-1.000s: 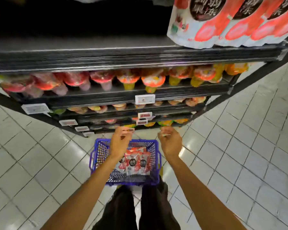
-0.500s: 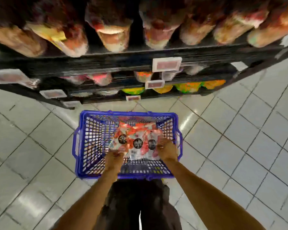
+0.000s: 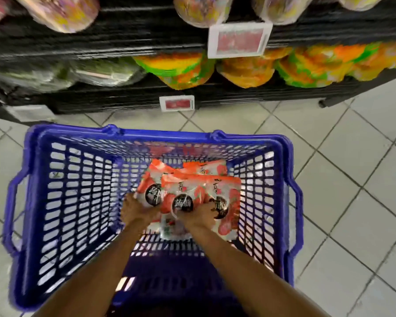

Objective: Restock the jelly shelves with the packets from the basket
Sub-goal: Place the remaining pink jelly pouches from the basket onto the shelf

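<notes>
The left hand (image 3: 136, 211) and right hand (image 3: 198, 216) grip packets (image 3: 192, 186) lying lengthwise toward shelves (image 3: 124, 43).

Both arms bare, reaching forward and down from the bottom edge of frame, converging toward the middle of the basket (image 3: 146, 135). Forearms roughly straight, left one passing over the basket's near wall. Wrists close together, not touching. Left hand (image 3: 136, 210) back-up, gripping the left near corner of the packets (image 3: 201, 183); fingers curl under and are mostly hidden. Right hand (image 3: 196, 216) just beside it, also back-up, fingers wrapped over the near edge of the same stack, fingertips on its top face. Both hands sit low inside the basket, close to its floor. Thumbs: can't tell on either hand.
</notes>
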A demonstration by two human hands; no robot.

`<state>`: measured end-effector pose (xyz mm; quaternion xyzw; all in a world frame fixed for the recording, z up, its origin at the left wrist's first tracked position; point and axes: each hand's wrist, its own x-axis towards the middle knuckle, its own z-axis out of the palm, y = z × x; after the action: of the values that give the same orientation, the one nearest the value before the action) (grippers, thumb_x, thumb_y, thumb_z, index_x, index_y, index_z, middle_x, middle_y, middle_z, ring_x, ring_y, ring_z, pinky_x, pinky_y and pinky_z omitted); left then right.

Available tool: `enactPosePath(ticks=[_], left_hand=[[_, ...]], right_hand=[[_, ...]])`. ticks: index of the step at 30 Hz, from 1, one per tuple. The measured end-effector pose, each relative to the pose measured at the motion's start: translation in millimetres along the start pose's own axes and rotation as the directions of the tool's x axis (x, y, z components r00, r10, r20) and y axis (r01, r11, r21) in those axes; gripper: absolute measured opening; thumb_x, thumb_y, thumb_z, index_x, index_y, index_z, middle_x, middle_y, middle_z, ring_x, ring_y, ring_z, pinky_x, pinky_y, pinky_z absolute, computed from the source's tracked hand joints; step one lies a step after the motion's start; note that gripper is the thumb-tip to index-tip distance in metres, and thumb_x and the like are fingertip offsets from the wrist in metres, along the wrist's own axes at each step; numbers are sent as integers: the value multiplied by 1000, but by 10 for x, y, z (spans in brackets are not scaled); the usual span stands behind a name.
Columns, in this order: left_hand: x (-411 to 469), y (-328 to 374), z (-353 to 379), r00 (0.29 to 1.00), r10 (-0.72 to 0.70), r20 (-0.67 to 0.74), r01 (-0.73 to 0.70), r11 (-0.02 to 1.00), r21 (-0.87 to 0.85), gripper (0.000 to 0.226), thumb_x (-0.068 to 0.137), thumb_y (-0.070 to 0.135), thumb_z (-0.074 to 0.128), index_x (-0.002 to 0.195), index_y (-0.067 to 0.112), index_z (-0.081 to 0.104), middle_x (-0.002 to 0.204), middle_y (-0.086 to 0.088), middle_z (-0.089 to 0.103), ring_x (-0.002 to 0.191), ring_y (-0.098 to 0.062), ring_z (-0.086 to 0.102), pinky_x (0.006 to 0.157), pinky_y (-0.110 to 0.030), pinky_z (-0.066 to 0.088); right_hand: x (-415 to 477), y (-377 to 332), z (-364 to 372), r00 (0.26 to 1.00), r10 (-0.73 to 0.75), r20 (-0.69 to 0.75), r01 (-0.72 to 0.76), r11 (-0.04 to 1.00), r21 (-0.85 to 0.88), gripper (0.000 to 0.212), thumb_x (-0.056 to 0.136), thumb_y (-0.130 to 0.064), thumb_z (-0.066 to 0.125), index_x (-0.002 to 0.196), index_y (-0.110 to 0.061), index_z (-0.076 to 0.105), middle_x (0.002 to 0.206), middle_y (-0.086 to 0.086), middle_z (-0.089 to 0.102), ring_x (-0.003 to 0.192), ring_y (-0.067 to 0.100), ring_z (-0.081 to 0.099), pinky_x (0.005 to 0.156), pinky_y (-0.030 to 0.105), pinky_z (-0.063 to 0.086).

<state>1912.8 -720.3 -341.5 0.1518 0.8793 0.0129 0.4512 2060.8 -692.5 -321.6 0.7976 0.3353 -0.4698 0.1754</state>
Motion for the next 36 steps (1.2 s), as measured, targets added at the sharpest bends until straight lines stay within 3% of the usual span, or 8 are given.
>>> enactPosePath(ticks=[6, 10, 16, 20, 25, 29, 32, 36], left_hand=[[-10, -331, -161, 989, 35, 144, -17, 992, -126, 27, 76, 18, 82, 87, -4, 70, 74, -17, 68, 62, -15, 61, 69, -29, 44], [-440, -271, -371, 979, 115, 170, -73, 969, -237, 21, 82, -4, 73, 66, 0, 60, 48, 4, 59, 39, 6, 49, 57, -23, 43], [-1728, 299, -1310, 935, 276, 223, -172, 903, -394, 2, 96, 8, 58, 96, 9, 59, 74, -11, 56, 53, -13, 53, 43, -18, 42], [-2687, 774, -2167, 919, 298, 259, -98, 809, -580, 17, 97, 12, 54, 112, 21, 56, 79, -1, 62, 62, -7, 59, 51, -21, 43], [-3952, 1215, -3229, 866, 456, 206, -156, 637, -755, 30, 92, 7, 59, 118, 21, 62, 106, -3, 71, 102, -26, 63, 89, -43, 49], [-4720, 1558, -3842, 829, 547, 113, -234, 524, -819, 21, 83, 0, 63, 90, 17, 74, 83, -5, 73, 90, -23, 65, 82, -41, 47], [-5051, 1760, -4213, 819, 563, 110, -216, 481, -849, 28, 93, -7, 50, 111, 7, 67, 106, -18, 66, 111, -32, 60, 96, -47, 47], [-5536, 2100, -4684, 765, 639, 74, -214, 361, -908, 53, 90, -10, 39, 56, 16, 70, 52, -2, 64, 44, -14, 62, 45, -22, 52]], right_hand=[[22, 219, -210, 957, -84, 279, -6, 951, 308, 57, 68, -32, 89, 114, -10, 63, 107, 4, 73, 97, 19, 69, 89, 29, 57], [-453, 250, -645, 946, -155, 285, 23, 908, 418, 30, 76, -20, 84, 100, -14, 66, 99, 4, 71, 92, 23, 68, 89, 36, 55], [-1712, 278, -1720, 963, -175, 204, -8, 742, 671, 14, 81, -13, 79, 83, -7, 66, 73, 8, 66, 61, 17, 64, 52, 18, 51], [-2770, 201, -2597, 956, -235, 178, -8, 583, 813, 43, 74, -16, 81, 110, 0, 62, 92, 19, 66, 84, 29, 62, 92, 42, 50], [-4032, 36, -3543, 859, -506, 74, 214, 488, 846, 9, 77, -3, 76, 83, -4, 69, 75, 13, 62, 76, 27, 61, 77, 48, 53], [-4844, -99, -4062, 754, -656, -30, 447, 480, 755, 44, 61, -10, 87, 83, 14, 57, 64, 11, 54, 56, 16, 59, 56, 25, 50], [-5309, -199, -4340, 708, -699, -104, 544, 445, 712, 51, 48, -32, 97, 72, 0, 64, 60, 8, 58, 54, 17, 61, 57, 26, 52], [-5784, -340, -4685, 630, -732, -259, 644, 306, 701, 45, 40, -45, 98, 64, -24, 66, 57, -4, 63, 54, 12, 63, 57, 24, 52]])
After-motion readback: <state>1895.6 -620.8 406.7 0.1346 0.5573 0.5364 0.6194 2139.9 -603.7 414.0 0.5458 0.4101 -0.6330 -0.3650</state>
